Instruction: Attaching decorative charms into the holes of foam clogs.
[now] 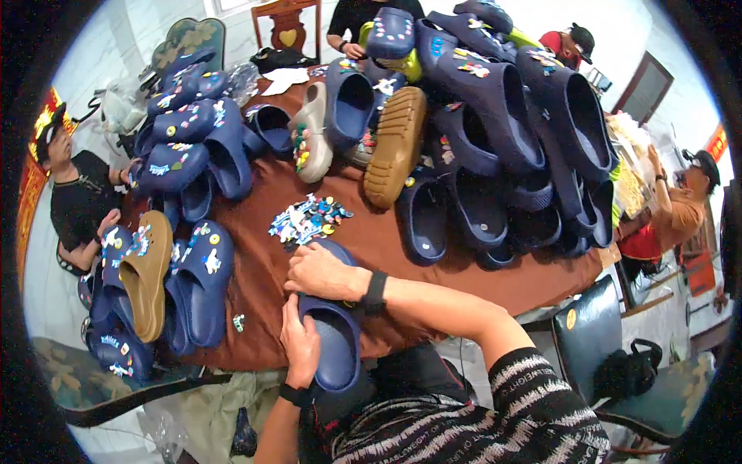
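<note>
A navy blue clog (pixel 338 346) stands at the near edge of the table with its heel toward me. My left hand (pixel 300 342) grips it along its left side, fingers reaching up toward the toe part. Across the top of the toe lies my right hand (pixel 328 274), its fingers bent down over the left side and closed against the shoe. Whether a small charm is under those fingers is hidden. Just beyond the clog is a loose heap of colourful shoe charms (pixel 311 220). A single small charm (pixel 239 322) rests on the cloth to the left.
Navy clogs (pixel 495 116) are piled high at the right, and more decorated clogs (pixel 205 147) stand at the left. Two brown clogs (pixel 396 147) and a grey one (pixel 313 135) stand among them. A brown cloth (pixel 263 193) covers the table. Several people sit around it.
</note>
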The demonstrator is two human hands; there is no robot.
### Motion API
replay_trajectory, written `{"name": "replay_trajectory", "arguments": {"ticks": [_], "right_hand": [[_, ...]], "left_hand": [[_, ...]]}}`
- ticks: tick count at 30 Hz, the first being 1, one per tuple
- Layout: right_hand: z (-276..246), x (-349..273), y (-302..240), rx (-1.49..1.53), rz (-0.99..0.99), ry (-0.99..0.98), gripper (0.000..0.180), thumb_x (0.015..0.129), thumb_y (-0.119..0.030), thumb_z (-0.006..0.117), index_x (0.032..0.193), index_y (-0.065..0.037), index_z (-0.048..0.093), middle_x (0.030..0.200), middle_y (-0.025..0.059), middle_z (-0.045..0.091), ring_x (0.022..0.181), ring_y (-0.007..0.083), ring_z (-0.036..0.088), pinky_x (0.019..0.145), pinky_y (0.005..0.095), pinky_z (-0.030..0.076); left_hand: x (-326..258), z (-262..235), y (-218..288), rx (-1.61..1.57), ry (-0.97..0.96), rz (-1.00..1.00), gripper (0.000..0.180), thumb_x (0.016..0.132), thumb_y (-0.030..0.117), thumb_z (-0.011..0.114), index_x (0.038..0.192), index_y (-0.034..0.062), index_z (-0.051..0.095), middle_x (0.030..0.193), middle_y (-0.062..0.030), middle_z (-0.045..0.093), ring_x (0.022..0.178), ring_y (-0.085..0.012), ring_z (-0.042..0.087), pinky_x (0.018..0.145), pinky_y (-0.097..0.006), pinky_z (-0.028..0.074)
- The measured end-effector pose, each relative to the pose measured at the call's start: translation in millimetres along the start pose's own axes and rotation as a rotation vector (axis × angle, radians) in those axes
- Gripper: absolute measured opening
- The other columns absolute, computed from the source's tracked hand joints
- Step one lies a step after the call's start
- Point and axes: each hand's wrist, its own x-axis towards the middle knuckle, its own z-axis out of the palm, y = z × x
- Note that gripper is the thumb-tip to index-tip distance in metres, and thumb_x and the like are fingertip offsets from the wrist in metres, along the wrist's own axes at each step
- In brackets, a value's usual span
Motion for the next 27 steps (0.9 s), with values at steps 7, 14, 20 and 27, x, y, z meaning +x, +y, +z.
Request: {"name": "replay_trajectory", "arguments": {"ticks": [7, 14, 20, 27], "right_hand": [[-4, -15, 1, 0.131, -0.109, 0.099, 0.03, 0.09, -0.034, 0.062, 0.079, -0.007, 0.07, 0.085, 0.0089, 0.061, 0.095, 0.0304, 0.057, 0.085, 0.0431, 0.047], [-12, -9, 0, 0.216, -0.009, 0.054, 0.026, 0.088, -0.033, 0.064, 0.086, -0.008, 0.071, 0.099, 0.0133, 0.059, 0.097, 0.0322, 0.055, 0.084, 0.0434, 0.047], [-17, -20, 9, 0.272, -0.138, 0.065, 0.033, 0.094, -0.041, 0.061, 0.093, -0.01, 0.073, 0.104, 0.009, 0.066, 0.104, 0.0308, 0.057, 0.091, 0.0438, 0.045], [-13, -16, 6, 0.295, -0.035, 0.057, 0.036, 0.089, -0.041, 0.068, 0.088, -0.005, 0.066, 0.094, 0.0129, 0.06, 0.094, 0.0326, 0.053, 0.084, 0.044, 0.044]], "left_hand": [[-1, -1, 1, 0.029, 0.018, 0.0, 0.049, 0.09, 0.004, 0.049, 0.138, -0.0027, 0.046, 0.131, -0.0239, 0.055, 0.118, -0.0443, 0.055, 0.1, -0.049, 0.043], [-2, -1, -2, 0.031, 0.021, -0.019, 0.05, 0.089, 0.005, 0.05, 0.138, -0.0005, 0.046, 0.131, -0.0226, 0.057, 0.117, -0.0443, 0.056, 0.099, -0.05, 0.044], [-2, -2, 1, 0.018, 0.059, 0.025, 0.05, 0.088, 0.004, 0.049, 0.138, -0.0003, 0.048, 0.131, -0.023, 0.057, 0.118, -0.0433, 0.056, 0.1, -0.049, 0.044], [-2, 1, -6, 0.036, 0.046, 0.007, 0.049, 0.087, 0.004, 0.05, 0.136, 0.0009, 0.049, 0.129, -0.022, 0.058, 0.117, -0.043, 0.057, 0.099, -0.049, 0.046]]}}
